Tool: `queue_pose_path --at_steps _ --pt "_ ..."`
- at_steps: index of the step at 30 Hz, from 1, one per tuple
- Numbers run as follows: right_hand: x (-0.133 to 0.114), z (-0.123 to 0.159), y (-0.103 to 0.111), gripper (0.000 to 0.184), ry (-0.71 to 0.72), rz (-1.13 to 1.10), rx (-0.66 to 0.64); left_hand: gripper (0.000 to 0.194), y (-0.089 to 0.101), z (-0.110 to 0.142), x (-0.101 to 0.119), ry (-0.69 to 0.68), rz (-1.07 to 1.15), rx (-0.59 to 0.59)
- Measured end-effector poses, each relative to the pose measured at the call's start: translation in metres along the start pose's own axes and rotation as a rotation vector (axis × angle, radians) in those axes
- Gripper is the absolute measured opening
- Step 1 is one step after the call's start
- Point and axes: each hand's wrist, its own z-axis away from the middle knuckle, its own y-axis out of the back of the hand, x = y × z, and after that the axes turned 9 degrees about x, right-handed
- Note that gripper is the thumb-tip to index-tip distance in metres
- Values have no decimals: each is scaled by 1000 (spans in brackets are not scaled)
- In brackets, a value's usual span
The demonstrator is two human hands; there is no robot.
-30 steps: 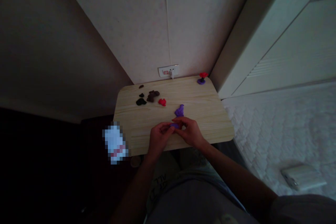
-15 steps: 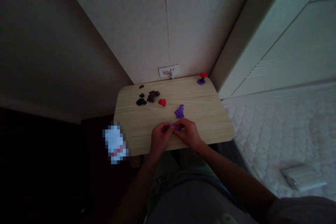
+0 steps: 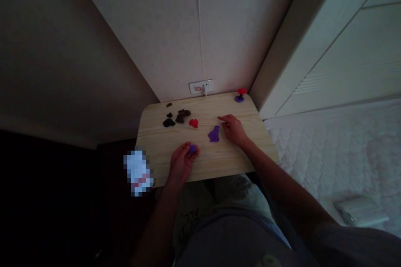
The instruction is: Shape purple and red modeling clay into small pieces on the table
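My left hand [image 3: 181,162] holds a small purple lump of modelling clay [image 3: 192,149] in its fingers, low over the front of the small wooden table [image 3: 232,156]. My right hand [image 3: 233,129] is apart from it, with the index finger stretched out to the left and nothing seen in the fingers. Just left of that hand, a flat, ragged piece of purple clay [image 3: 214,134] lies on the tabletop. Farther back is a piece of red clay [image 3: 194,123]. Beside it are lumps of brown clay [image 3: 182,116] and black clay [image 3: 168,122].
At the back right corner stands a small clay figure [image 3: 241,95] with a red top, dark stem and purple base. A wall socket [image 3: 201,87] with a plug sits behind the table. On the right is a quilted mattress [image 3: 313,162] with a pale box-like object [image 3: 361,210].
Both hands were together on the purple clay. They have parted: the left moved left with the lump, while the right let go and moved forward and right, past the flat purple piece.
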Motion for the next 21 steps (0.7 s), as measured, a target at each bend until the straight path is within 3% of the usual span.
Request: queue_pose_path --at_steps 5,9,17,21 --pt "7 -10 -7 26 98 72 -175 18 -6 6 -2 68 26 -23" --pt "5 -5 -2 24 94 84 -200 15 -9 9 -2 75 10 -26" --pt "10 8 9 21 -188 -77 40 20 -23 15 -5 -29 -169 -94" --pt "-16 33 3 26 -266 -319 -58 29 -31 17 -12 -129 -340 -149"
